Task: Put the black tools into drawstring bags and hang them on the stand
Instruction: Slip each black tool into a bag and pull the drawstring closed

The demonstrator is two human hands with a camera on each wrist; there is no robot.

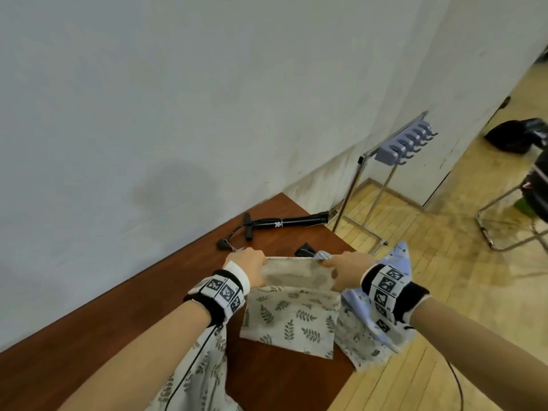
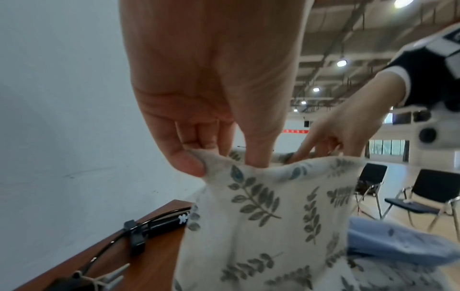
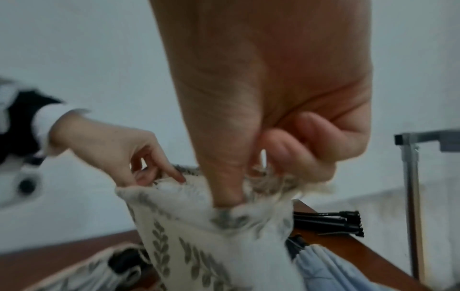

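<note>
Head view: at lower centre the left hand [image 1: 247, 269] and right hand [image 1: 345, 271] each pinch one side of the mouth of a leaf-print drawstring bag [image 1: 289, 317], holding it open over the brown table [image 1: 89, 366]. A black pump [image 1: 284, 223] lies at mid-frame by the wall; its white logo is too small to read. The stand [image 1: 400, 143] is at upper right.

Left wrist view: fingers [image 2: 189, 163] pinch the bag rim; the pump is half hidden behind the cloth.

Right wrist view: blurred; fingers [image 3: 293, 153] curl on the frayed rim.

Pale wall [image 1: 207, 84] behind a brown table [image 1: 89, 336]; wood-strip floor [image 1: 444, 292]; black chairs [image 2: 423, 196], ceiling lamps [image 2: 341, 63], perhaps windows.
</note>
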